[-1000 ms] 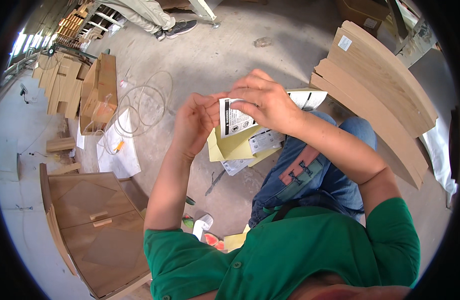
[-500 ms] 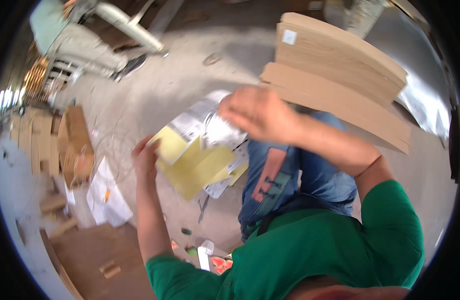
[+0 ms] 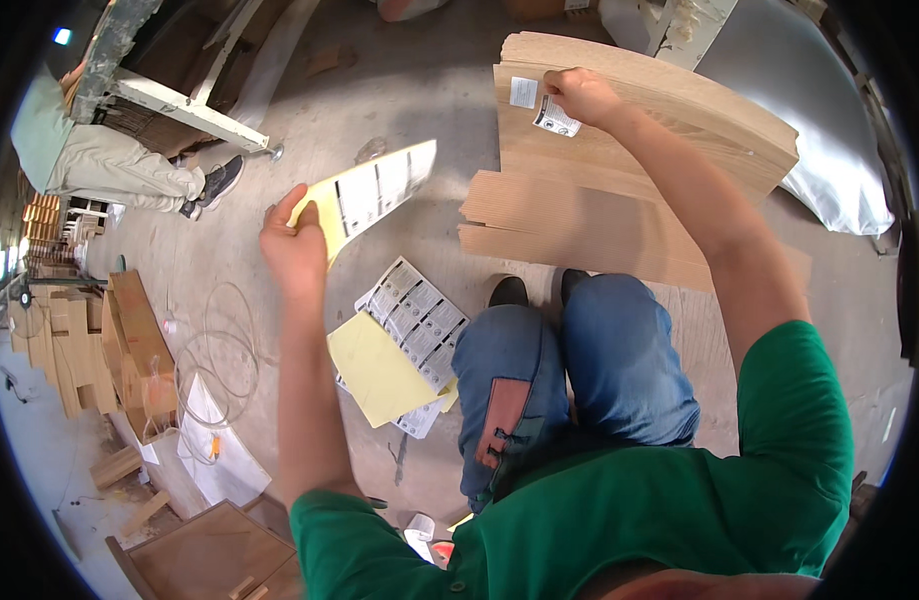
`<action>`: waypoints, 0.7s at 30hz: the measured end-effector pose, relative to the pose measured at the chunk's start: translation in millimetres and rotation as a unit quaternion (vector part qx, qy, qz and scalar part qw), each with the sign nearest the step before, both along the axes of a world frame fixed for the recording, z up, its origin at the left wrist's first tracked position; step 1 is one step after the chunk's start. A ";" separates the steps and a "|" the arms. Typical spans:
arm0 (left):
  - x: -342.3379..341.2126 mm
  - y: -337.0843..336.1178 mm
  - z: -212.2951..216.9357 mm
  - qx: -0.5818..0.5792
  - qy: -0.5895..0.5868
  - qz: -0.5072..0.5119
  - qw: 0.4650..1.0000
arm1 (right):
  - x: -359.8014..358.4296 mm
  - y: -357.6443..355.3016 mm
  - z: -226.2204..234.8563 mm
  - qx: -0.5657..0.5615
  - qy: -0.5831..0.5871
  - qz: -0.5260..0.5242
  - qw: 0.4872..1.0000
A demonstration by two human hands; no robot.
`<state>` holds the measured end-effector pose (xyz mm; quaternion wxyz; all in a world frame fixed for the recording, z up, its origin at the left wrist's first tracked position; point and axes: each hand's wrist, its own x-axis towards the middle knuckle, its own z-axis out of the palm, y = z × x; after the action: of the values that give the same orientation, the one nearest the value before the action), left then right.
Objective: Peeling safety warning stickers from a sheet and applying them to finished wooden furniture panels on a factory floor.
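My left hand (image 3: 297, 245) pinches the edge of a sticker sheet (image 3: 374, 195), white with dark printed blocks and a yellow back, raised above the floor. At the upper right, my right hand (image 3: 584, 97) holds a small printed sticker (image 3: 557, 118) by its top, over the upper left part of a stack of wood panels (image 3: 649, 110). A white label (image 3: 523, 92) sits on the top panel just left of that sticker. Whether the held sticker touches the wood, I cannot tell. More sticker sheets (image 3: 419, 315) and yellow sheets (image 3: 379, 368) lie on the floor by my knees.
A lower panel stack (image 3: 579, 220) lies in front of my feet. To the left are a cable coil (image 3: 219, 340), a white sheet (image 3: 214, 450) with an orange-handled tool, and wood offcuts (image 3: 74, 345). A person in light trousers (image 3: 119, 165) is at the upper left, beside a white metal frame (image 3: 194, 115).
My right hand has gone from above the sheets to the wood panels and now shows a small sticker. My left hand has raised one sheet off the pile.
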<state>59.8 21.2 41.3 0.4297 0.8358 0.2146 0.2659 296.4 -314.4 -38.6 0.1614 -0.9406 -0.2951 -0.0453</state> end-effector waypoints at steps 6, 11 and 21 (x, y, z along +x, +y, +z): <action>-15.2 -71.7 7.3 -0.045 -0.092 0.045 0.994 | 10.3 3.4 -21.9 -0.040 -0.145 0.017 0.988; -57.9 -81.3 4.8 -0.177 -0.114 0.103 0.972 | 8.4 5.7 -30.8 -0.106 -0.212 0.024 0.971; -128.6 -53.3 -7.2 -0.185 -0.110 0.186 0.959 | 10.2 12.7 0.9 -0.126 -0.219 -0.077 0.965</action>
<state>-68.8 -32.0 34.0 0.5407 0.6525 0.3630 0.3874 306.6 -301.6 -37.8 -0.0305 -0.9404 -0.2532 -0.2251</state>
